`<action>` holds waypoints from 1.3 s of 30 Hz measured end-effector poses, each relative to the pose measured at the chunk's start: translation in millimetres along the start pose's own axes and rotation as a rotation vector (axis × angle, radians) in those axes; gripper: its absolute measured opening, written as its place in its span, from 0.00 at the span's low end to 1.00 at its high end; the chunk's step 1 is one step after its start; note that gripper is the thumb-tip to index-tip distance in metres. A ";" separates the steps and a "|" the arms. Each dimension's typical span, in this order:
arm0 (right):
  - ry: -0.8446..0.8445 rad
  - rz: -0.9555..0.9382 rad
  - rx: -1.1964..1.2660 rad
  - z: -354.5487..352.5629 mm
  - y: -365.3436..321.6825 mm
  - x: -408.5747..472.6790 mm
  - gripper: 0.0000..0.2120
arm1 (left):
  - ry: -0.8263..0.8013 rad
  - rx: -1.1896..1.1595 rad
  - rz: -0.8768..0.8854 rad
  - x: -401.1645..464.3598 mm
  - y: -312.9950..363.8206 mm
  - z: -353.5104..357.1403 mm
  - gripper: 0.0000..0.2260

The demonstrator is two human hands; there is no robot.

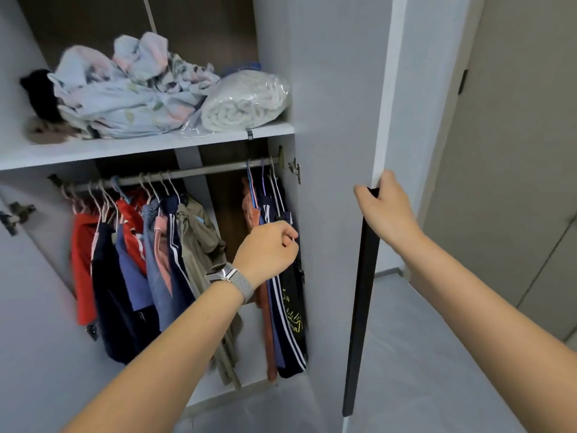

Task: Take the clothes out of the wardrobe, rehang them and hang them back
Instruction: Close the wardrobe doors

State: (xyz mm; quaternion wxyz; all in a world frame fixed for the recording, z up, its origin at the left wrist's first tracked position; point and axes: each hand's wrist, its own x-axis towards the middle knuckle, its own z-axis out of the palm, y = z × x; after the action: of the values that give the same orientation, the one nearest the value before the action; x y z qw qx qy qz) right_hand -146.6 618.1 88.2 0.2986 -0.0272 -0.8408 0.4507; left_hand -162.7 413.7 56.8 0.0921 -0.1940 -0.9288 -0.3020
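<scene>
The wardrobe stands open, and a rail (199, 172) runs under its shelf. A left group of hung clothes (140, 267) in red, navy, blue, pink and khaki fills the rail's left half. At the right end hangs a smaller group: a rust piece (249, 210), navy striped trousers (290, 332) and a black garment with yellow print (293, 310). My left hand (268, 254), a watch on its wrist, reaches into this right group, and its curled fingers pinch the black garment near its top. My right hand (382, 207) grips the edge of the open wardrobe door (337, 151).
On the upper shelf (125, 151) lie crumpled pale bedding (125, 89), a rolled white blanket in plastic (246, 101) and a black item (40, 92). The left door's hinge (15, 214) sticks out at the left. Grey floor (421, 354) and a beige wall lie to the right.
</scene>
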 end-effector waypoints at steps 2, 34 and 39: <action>-0.031 0.034 -0.097 2.1 9.9 1.1 0.09 | 0.022 0.021 -0.012 -6.4 -3.8 -0.8 0.11; -0.470 -0.315 -0.501 213.2 -134.7 -8.5 0.09 | 0.157 -0.002 -0.342 -61.2 -189.6 -77.8 0.08; -0.498 -0.400 -0.495 278.8 -149.1 27.9 0.09 | 0.242 0.015 -0.455 -58.8 -231.9 -87.2 0.08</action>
State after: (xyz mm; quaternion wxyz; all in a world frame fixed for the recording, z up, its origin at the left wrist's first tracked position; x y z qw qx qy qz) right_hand -282.9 331.8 101.2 0.1522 0.1761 -0.9592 0.1605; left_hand -201.1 171.6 -12.2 0.1337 0.0583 -0.9330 -0.3290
